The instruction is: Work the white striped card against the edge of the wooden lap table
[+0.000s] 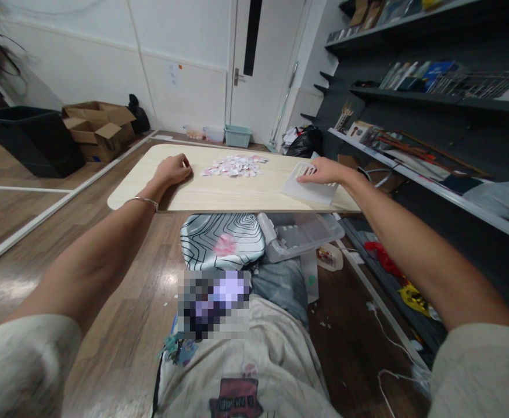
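Observation:
A low light-wood table (219, 197) stands in front of me. My left hand (172, 169) rests on its left part with the fingers curled in, holding nothing I can see. A heap of small pink and white pieces (233, 165) lies at the table's middle, just right of that hand. My right hand (324, 172) lies with fingers stretched out on a white slotted plastic tray (309, 187) at the table's right end.
A clear plastic box (300, 235) and a patterned cushion (222, 239) sit on the floor under the table's near edge. Dark shelves (433, 104) with clutter run along the right. Cardboard boxes (100, 130) and a black bin (32, 139) stand at the left. A white door (263, 69) is behind.

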A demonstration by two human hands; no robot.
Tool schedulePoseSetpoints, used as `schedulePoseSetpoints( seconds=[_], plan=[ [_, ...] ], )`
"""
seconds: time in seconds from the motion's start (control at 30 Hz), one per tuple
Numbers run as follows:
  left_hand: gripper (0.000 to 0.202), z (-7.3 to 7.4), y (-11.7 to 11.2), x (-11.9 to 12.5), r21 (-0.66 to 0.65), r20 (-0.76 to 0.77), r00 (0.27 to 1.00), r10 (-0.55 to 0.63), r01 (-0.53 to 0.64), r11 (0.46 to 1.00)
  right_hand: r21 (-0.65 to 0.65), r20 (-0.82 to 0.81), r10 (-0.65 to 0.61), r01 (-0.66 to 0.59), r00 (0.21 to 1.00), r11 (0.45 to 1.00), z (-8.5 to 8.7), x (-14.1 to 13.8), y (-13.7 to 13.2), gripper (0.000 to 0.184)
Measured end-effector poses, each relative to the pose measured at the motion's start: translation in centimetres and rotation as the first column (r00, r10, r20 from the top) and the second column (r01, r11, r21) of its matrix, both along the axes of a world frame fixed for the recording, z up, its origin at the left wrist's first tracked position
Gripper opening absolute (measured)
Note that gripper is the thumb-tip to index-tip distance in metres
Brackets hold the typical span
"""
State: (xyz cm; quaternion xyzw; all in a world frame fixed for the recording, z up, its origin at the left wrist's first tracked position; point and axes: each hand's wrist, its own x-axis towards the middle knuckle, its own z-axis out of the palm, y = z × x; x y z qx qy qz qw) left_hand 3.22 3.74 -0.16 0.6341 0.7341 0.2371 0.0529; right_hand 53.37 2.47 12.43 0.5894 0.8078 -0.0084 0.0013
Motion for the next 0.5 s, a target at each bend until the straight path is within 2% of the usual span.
schedulePoseSetpoints(
  seconds=[0.5],
  plan=[
    [0.042, 0.04, -0.08, -0.09, -0.019, -0.058, 0.998, -0.008, 0.007, 1.0, 0.051, -0.016, 0.052, -0.051, 0.999, 0.997, -0.55, 0.46, 0.93, 0.08]
  ],
)
